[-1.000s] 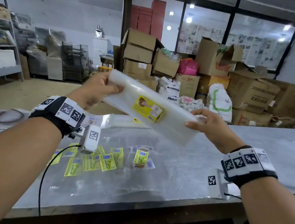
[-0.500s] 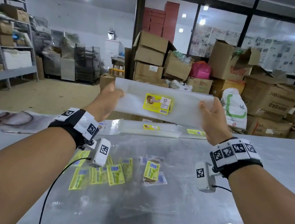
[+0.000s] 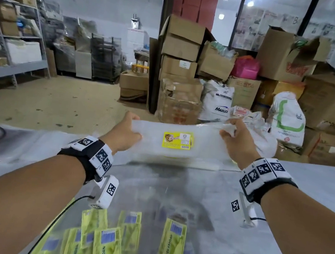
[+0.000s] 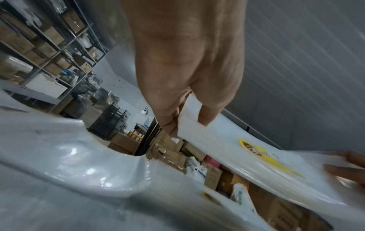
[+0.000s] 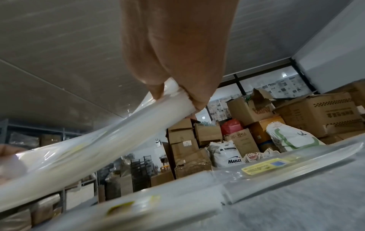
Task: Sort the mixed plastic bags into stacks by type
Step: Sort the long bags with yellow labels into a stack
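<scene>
Head view: the left hand (image 3: 125, 134) and right hand (image 3: 238, 142) each grasp one end of a bag pack (image 3: 176, 142) with a yellow label, held level above the table's (image 3: 311, 211) far edge. Small yellow bags (image 3: 172, 240) lie near.

Left wrist view: thumb and fingers (image 4: 204, 117) pinch the pack's left end.

Right wrist view: the right hand (image 5: 177, 62) clenches the right end; a flat bag stack (image 5: 158, 201) lies on the table underneath.
</scene>
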